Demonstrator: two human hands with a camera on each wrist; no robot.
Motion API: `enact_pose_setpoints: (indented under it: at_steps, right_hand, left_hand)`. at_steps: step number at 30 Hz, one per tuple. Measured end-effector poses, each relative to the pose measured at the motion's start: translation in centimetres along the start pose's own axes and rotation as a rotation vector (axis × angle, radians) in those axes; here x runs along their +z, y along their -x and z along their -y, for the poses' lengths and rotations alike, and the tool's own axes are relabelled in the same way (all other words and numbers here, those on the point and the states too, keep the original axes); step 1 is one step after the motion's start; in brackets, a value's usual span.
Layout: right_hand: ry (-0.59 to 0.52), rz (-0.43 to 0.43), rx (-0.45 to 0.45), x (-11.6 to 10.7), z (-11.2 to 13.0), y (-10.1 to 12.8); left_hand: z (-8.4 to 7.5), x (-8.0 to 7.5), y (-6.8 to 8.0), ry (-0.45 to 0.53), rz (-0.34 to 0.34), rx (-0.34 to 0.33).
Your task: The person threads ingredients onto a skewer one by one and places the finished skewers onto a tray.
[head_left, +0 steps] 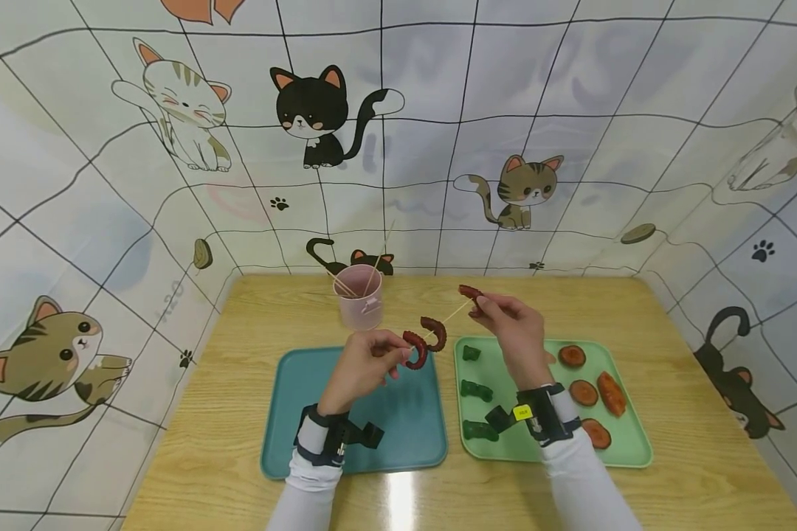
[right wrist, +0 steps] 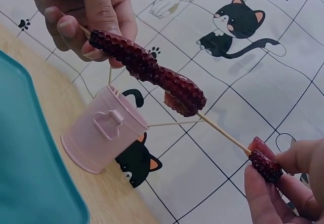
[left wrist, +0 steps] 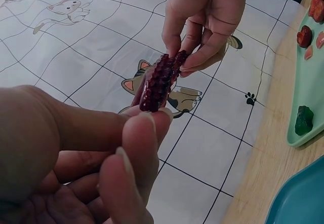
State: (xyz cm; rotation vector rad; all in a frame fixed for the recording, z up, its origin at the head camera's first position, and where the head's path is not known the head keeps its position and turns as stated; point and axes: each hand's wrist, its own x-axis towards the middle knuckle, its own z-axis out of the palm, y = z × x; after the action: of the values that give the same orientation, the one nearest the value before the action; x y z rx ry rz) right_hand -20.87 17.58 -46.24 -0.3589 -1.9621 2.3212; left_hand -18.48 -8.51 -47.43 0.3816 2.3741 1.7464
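Note:
A thin wooden skewer point(right wrist: 223, 131) runs between both hands, raised over the table. My left hand point(head_left: 367, 366) pinches one end of it, right beside two dark red, curled pieces point(right wrist: 147, 64) threaded on it. Bumpy, sucker-like rows make them look like octopus tentacles. At the skewer's other end, my right hand point(head_left: 516, 335) pinches a third, similar tentacle piece point(right wrist: 266, 163) between thumb and fingers. In the right wrist view, the skewer's tip seems to meet this piece; how far it goes in is hidden. Bare skewer shows between the third piece and the other two.
A blue tray point(head_left: 398, 420) lies under my left arm. Right of it, a green tray point(head_left: 627, 442) holds several dark green pieces point(head_left: 476, 390) and reddish-brown slices point(head_left: 583, 392). Behind stands a pink bucket point(head_left: 361, 316) with skewers in it. A cat-patterned cloth point(head_left: 425, 169) hangs behind the table.

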Motion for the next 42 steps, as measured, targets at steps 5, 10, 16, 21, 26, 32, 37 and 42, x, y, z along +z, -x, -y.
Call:
enact_pose_setpoints:
  at_steps: [5, 10, 16, 21, 26, 32, 37, 42]
  right_hand:
    - [-0.021, 0.013, 0.001, 0.4, -0.1, 0.4]
    - [-0.033, 0.027, -0.004, 0.7, -0.5, 0.8]
    - [0.007, 0.046, 0.014, 0.9, -0.6, 1.1]
    - [0.036, 0.063, 0.029, 1.1, -0.5, 1.6]
    - [0.046, 0.082, 0.039, 1.3, -0.7, 2.0]
    - [0.041, 0.094, 0.043, 1.5, -0.9, 2.2]
    - [0.036, 0.090, 0.039, 1.6, -0.8, 2.4]
    - [0.029, 0.080, 0.050, 1.6, -0.7, 2.4]
  left_hand:
    - [0.0, 0.0, 0.0, -0.001, 0.001, -0.011]
    - [0.0, 0.0, 0.1, 0.006, -0.001, -0.023]
    - [-0.2, 0.0, 0.1, 0.014, -0.007, -0.015]
    - [-0.2, 0.1, 0.1, 0.015, -0.007, -0.014]
    - [-0.2, 0.0, 0.0, 0.017, -0.008, -0.018]
    - [-0.2, 0.1, 0.0, 0.013, -0.004, -0.006]
    - [-0.3, 0.1, 0.1, 0.009, 0.001, 0.009]
    - [-0.2, 0.1, 0.1, -0.002, 0.006, 0.025]
